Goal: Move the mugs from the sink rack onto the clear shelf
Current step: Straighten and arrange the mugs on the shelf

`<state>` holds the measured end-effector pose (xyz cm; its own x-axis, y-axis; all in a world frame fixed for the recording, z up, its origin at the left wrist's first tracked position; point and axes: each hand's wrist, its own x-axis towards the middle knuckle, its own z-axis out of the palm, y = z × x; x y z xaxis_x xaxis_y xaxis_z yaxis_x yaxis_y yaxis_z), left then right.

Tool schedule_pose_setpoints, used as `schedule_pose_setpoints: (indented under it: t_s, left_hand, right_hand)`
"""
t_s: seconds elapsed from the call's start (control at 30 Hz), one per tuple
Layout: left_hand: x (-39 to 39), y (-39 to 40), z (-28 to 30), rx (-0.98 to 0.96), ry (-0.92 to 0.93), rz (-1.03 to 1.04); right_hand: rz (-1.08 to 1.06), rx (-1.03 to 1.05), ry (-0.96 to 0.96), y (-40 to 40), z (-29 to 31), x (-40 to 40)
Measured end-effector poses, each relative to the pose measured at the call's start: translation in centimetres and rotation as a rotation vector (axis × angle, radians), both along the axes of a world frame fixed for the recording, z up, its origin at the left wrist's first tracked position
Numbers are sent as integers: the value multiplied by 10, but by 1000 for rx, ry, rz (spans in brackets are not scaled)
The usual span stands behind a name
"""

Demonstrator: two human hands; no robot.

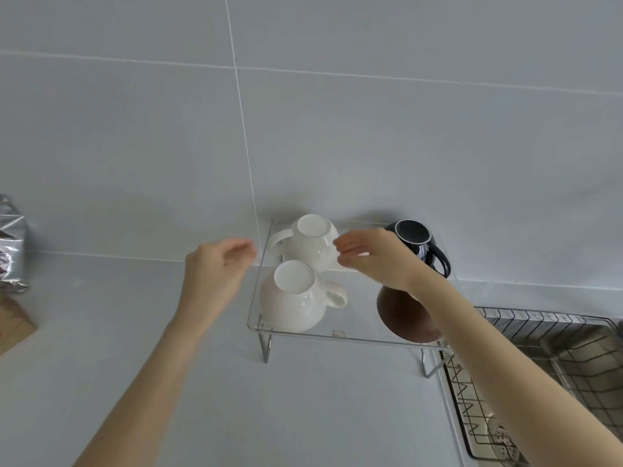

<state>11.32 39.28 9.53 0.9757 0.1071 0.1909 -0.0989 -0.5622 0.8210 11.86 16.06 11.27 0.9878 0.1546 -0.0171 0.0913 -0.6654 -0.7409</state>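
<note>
A clear shelf (pixel 303 335) on thin metal legs stands on the counter against the wall. Several mugs rest upside down on it: a white mug (pixel 312 242) at the back left, a second white mug (pixel 293 299) at the front left, a black mug (pixel 418 242) at the back right and a brown mug (pixel 403 315) at the front right, partly hidden by my forearm. My right hand (pixel 374 256) hovers above the shelf between the back white mug and the black mug, fingers loosely apart, holding nothing. My left hand (pixel 215 267) floats just left of the shelf, fingers curled, empty.
The wire sink rack (pixel 553 365) sits over the sink at the lower right, with no mug visible in it. A silver foil bag (pixel 11 244) and a wooden board (pixel 13 325) are at the far left. A grey tiled wall stands behind the counter.
</note>
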Motion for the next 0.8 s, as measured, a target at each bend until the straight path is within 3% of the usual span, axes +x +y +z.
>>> schedule_pose_setpoints:
  t_s: [0.27, 0.53, 0.8]
  left_hand:
    - [72, -23, -1, 131, 89, -262]
    - [113, -29, -9, -145, 264, -379]
    - [111, -33, -25, -166, 316, -430]
  right_hand:
    - [-288, 52, 33, 22, -13, 33]
    - [-435, 203, 55, 35, -46, 25]
    - [-441, 236, 30, 39, -53, 28]
